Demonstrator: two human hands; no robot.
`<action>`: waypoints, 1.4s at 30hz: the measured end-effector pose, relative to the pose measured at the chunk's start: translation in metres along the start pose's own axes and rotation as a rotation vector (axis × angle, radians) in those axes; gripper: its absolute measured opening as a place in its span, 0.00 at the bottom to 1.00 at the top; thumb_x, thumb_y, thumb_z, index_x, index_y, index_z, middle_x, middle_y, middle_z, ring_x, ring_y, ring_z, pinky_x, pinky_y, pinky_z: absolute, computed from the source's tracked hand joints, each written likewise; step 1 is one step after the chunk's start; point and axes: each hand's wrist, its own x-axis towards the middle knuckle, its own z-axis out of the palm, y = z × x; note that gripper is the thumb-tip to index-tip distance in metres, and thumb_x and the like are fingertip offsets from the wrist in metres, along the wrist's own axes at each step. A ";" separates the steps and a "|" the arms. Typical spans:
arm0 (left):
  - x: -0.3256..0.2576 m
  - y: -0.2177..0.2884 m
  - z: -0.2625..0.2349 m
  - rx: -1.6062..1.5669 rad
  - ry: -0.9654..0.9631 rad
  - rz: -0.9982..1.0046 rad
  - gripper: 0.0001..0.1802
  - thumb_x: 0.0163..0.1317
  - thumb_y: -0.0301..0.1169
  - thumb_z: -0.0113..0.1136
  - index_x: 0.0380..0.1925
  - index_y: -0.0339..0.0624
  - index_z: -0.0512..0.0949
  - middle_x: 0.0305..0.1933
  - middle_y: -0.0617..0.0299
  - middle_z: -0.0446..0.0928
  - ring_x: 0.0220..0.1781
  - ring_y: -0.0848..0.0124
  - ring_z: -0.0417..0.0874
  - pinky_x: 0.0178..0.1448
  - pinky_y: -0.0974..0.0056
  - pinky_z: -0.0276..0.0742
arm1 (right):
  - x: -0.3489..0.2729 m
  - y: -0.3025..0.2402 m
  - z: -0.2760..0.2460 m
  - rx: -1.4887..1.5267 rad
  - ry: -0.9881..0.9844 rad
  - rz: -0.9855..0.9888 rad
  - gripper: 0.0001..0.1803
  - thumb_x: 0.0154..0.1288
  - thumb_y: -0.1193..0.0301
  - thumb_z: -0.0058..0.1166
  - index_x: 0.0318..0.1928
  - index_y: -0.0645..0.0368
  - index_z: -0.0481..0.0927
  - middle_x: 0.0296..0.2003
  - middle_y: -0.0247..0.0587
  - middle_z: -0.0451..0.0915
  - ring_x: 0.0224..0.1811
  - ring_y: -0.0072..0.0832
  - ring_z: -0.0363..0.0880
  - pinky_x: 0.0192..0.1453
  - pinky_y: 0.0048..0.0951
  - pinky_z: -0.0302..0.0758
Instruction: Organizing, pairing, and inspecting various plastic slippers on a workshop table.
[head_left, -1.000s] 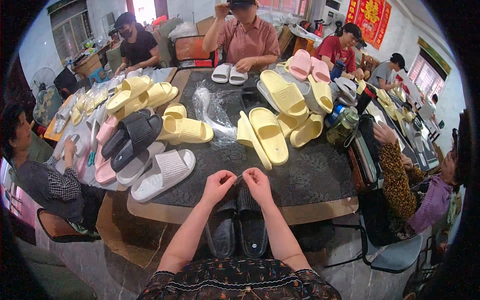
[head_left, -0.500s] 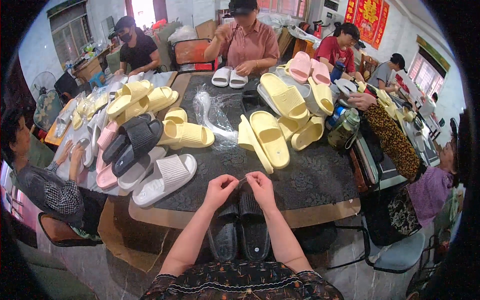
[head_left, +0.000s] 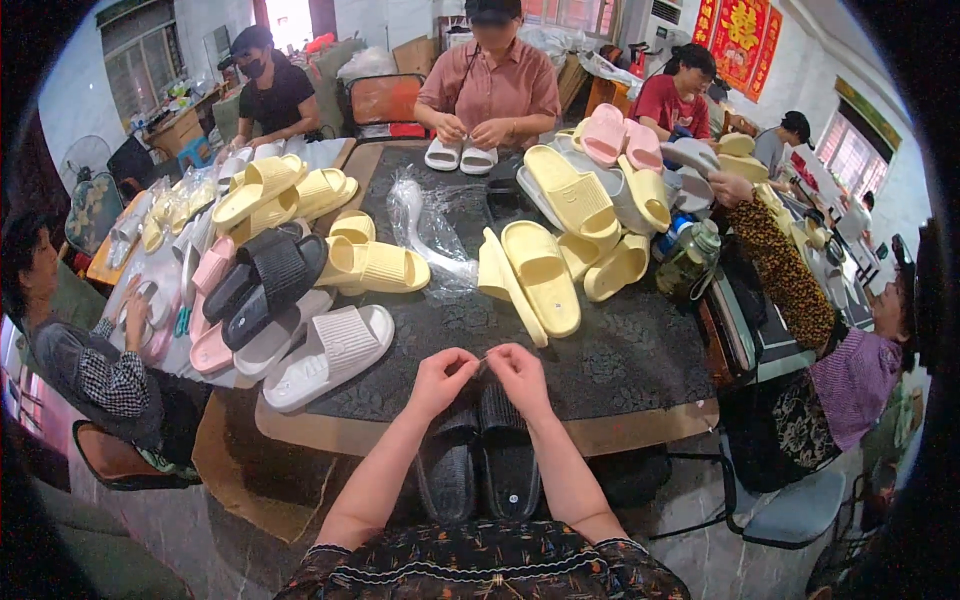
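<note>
My left hand (head_left: 446,382) and my right hand (head_left: 517,374) meet at the table's near edge, thumbs and forefingers pinched almost tip to tip. Between the fingertips is something small, thin and dark, too small to name. Just below them is a pair of black slippers, the left slipper (head_left: 446,470) and the right slipper (head_left: 509,465), with toe ends toward the table. A round white sticker shows on the right one. The straps are partly hidden by my hands and wrists.
On the dark patterned table (head_left: 620,350) lie yellow slippers (head_left: 545,285), white slippers (head_left: 335,355), black slippers (head_left: 270,280) and a clear plastic bag (head_left: 430,235). A green-tinted bottle (head_left: 690,262) stands at right. Co-workers sit around, one opposite (head_left: 490,90) handling white slippers.
My hands stay nearly in place, still pinched together. The co-worker opposite has lowered a raised hand to the other one. At right, a co-worker's hand has shifted with a light slipper.
</note>
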 end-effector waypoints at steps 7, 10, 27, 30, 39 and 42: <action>-0.005 0.004 0.002 0.036 -0.042 -0.025 0.07 0.59 0.29 0.63 0.33 0.36 0.81 0.27 0.67 0.79 0.30 0.81 0.75 0.36 0.73 0.72 | -0.009 -0.003 -0.006 -0.073 -0.117 0.070 0.09 0.66 0.70 0.57 0.40 0.63 0.79 0.28 0.25 0.77 0.29 0.10 0.70 0.33 0.15 0.68; -0.006 0.004 0.005 0.021 0.031 -0.054 0.08 0.58 0.30 0.64 0.33 0.36 0.81 0.27 0.67 0.79 0.30 0.80 0.75 0.36 0.72 0.72 | -0.007 0.009 -0.005 0.137 0.072 0.097 0.10 0.66 0.70 0.56 0.42 0.64 0.79 0.30 0.28 0.79 0.34 0.14 0.74 0.38 0.19 0.72; -0.004 0.001 0.004 0.014 0.006 -0.068 0.08 0.59 0.30 0.63 0.34 0.36 0.81 0.30 0.65 0.81 0.33 0.80 0.78 0.40 0.71 0.75 | -0.006 0.005 -0.003 0.076 -0.023 0.054 0.09 0.66 0.69 0.56 0.40 0.63 0.79 0.32 0.32 0.80 0.34 0.15 0.75 0.40 0.21 0.73; -0.007 -0.004 -0.002 0.011 0.023 -0.104 0.09 0.59 0.30 0.63 0.35 0.36 0.81 0.30 0.66 0.80 0.32 0.81 0.77 0.39 0.72 0.74 | -0.005 -0.003 -0.001 0.072 0.010 0.079 0.08 0.67 0.71 0.55 0.41 0.63 0.79 0.32 0.29 0.79 0.35 0.14 0.75 0.42 0.19 0.73; 0.001 0.003 0.003 -0.013 0.041 -0.054 0.09 0.58 0.31 0.64 0.34 0.36 0.81 0.28 0.64 0.80 0.31 0.80 0.77 0.38 0.71 0.74 | 0.001 0.006 -0.007 0.153 0.009 0.083 0.09 0.67 0.70 0.55 0.40 0.63 0.78 0.32 0.28 0.80 0.35 0.13 0.75 0.41 0.18 0.73; 0.004 -0.008 0.001 0.051 0.071 -0.014 0.08 0.58 0.31 0.64 0.33 0.36 0.81 0.27 0.65 0.80 0.30 0.80 0.77 0.36 0.71 0.73 | 0.004 0.001 -0.003 0.033 -0.036 0.038 0.09 0.67 0.70 0.55 0.41 0.63 0.78 0.31 0.27 0.78 0.33 0.13 0.74 0.39 0.17 0.71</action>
